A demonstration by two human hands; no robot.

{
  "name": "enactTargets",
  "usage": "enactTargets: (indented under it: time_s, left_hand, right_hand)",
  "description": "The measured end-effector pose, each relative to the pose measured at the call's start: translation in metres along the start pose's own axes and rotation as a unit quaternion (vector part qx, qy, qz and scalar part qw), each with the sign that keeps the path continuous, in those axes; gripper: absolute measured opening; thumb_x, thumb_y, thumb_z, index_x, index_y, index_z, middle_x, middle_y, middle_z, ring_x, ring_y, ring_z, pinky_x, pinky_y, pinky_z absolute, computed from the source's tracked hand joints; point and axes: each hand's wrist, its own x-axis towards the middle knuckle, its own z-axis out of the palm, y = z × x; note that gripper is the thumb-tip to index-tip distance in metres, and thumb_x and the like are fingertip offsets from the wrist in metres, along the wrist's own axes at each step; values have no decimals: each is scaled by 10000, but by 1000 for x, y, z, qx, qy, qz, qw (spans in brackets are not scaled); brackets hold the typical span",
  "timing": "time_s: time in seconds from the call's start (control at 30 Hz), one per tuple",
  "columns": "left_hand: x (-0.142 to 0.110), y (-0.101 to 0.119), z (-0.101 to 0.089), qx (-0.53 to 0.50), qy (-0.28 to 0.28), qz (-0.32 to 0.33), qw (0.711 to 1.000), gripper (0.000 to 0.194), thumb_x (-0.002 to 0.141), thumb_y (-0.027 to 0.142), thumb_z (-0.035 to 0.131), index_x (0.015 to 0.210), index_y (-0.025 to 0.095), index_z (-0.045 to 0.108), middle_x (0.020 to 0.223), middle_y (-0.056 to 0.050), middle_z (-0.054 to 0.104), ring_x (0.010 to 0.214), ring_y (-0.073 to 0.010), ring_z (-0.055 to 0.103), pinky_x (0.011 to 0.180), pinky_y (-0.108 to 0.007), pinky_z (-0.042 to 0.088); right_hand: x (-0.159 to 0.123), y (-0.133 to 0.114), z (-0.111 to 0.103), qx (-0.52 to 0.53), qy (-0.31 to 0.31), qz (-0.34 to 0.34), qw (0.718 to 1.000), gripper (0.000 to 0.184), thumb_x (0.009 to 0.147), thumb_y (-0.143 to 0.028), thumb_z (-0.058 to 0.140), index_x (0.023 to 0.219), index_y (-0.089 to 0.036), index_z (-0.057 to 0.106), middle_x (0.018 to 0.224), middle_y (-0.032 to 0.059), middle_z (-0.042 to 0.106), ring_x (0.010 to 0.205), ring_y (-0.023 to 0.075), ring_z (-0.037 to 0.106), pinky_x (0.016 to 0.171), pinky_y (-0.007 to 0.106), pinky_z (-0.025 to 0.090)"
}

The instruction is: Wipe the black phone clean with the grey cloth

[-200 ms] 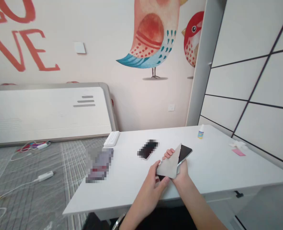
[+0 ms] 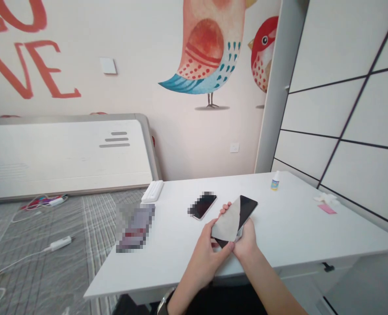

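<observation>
A phone [image 2: 247,208] with a dark screen is held up over the table, its far end tilted to the right. Over its left part lies a light grey cloth [image 2: 227,223]. My right hand [image 2: 248,239] is closed round the phone from underneath, with its fingertips showing at the far left edge. My left hand [image 2: 210,249] grips the near left end, thumb in front, pinching the cloth against the phone. Some of its fingers are hidden below. Beyond my hands, a second phone [image 2: 208,206], partly pixelated, lies flat on the white table [image 2: 285,218].
A pixelated flat item [image 2: 137,227] lies at the table's left edge, near a white box-like object [image 2: 152,191]. At the back right stands a small bottle [image 2: 275,180]. A pink piece [image 2: 326,208] lies by white crumpled material [image 2: 326,199]. Cables [image 2: 59,243] lie on the left floor covering.
The phone and cloth have shifted slightly left with both hands. The phone's screen faces up more, and more of its dark far end shows beside the cloth.
</observation>
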Motion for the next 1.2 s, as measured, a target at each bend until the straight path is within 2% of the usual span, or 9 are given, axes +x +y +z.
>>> enactTargets:
  time_s: [0.1,0.2,0.5,0.67,0.83,0.93,1.0,1.1,1.2]
  left_hand:
    - [5,-2,-5,14,27,-7,1000,664,770,387,784,1337,161,524,1261,-140,667,1007,-289,652,869,-382,502]
    - [7,-7,-11,-8,49,7,999,630,746,370,806,1297,181,566,1256,-112,694,1088,-310,649,935,-386,489]
    - [3,0,-10,-188,-11,2,982,599,760,436,817,1271,183,634,1312,-108,690,1229,-329,617,1070,-432,456]
    - [1,-3,-3,-273,8,11,962,608,715,438,853,1235,190,657,1299,-107,692,1273,-315,584,1094,-409,435]
    - [5,-23,-8,-216,28,-66,974,498,746,565,788,997,148,682,894,-58,754,806,-201,676,717,-279,534]
    - [7,-25,-13,-191,22,-77,978,491,784,611,727,894,135,673,783,-49,723,717,-185,655,660,-271,522]
    - [7,-23,-15,-177,17,-70,982,491,773,574,752,982,139,665,940,-78,731,827,-212,679,742,-305,546]
    - [7,-22,-17,-85,111,10,990,702,764,451,781,1351,221,471,1396,-115,551,1094,-232,644,938,-372,532]
    - [7,-27,-18,86,165,105,977,778,802,360,734,1460,278,328,1502,-104,443,1253,-243,561,1075,-441,460]
  right_hand:
    - [-12,-2,12,32,28,61,997,254,900,-343,593,1078,-195,697,1082,68,751,1029,212,713,871,361,603]
    - [-22,-9,24,70,24,92,993,364,963,-441,530,1185,-196,683,1231,82,715,1236,237,628,987,426,560]
    - [-13,-23,25,39,45,-13,998,696,924,-779,430,1232,-204,672,1278,108,695,1227,256,639,1026,442,537]
    - [-5,-19,13,33,62,-4,998,467,949,-632,556,1188,-249,678,1009,42,767,1049,237,718,997,476,552]
    - [-4,-20,4,-6,-4,76,997,391,920,-362,651,1290,-237,635,1191,64,739,1159,259,678,1053,468,510]
    - [-2,-21,-3,-59,-7,104,993,409,878,-339,671,1266,-212,650,1229,75,727,1192,292,661,1057,483,506]
    - [1,-19,-10,-107,17,85,990,393,852,-353,690,1213,-200,671,1195,80,741,1165,308,676,1022,486,533]
    - [6,-14,-22,-162,48,66,983,378,813,-378,736,1121,-162,692,1100,118,766,1085,340,712,944,501,576]
    - [9,-11,-34,-209,72,45,974,418,764,-417,806,1056,-138,699,1000,145,781,986,361,742,874,508,603]
